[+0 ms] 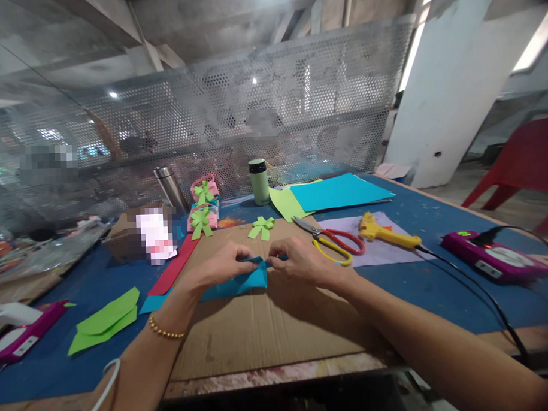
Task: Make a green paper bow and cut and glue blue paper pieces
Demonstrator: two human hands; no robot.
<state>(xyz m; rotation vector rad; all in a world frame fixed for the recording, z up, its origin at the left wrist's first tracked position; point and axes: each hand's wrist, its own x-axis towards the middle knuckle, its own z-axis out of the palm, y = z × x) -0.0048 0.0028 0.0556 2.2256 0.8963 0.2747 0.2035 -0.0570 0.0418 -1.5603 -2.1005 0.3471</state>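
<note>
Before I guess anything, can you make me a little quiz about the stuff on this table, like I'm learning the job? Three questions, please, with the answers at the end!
1. Pick one. What colour is the paper pinched in the left hand?
A) red
B) blue
C) light green

2. True or false? The green bottle with the black lid is standing upright.

3. Fill in the missing word. The glue gun lying on the pale purple sheet is coloured ____.

Key: 1. B, blue. 2. True. 3. Yellow.
</note>
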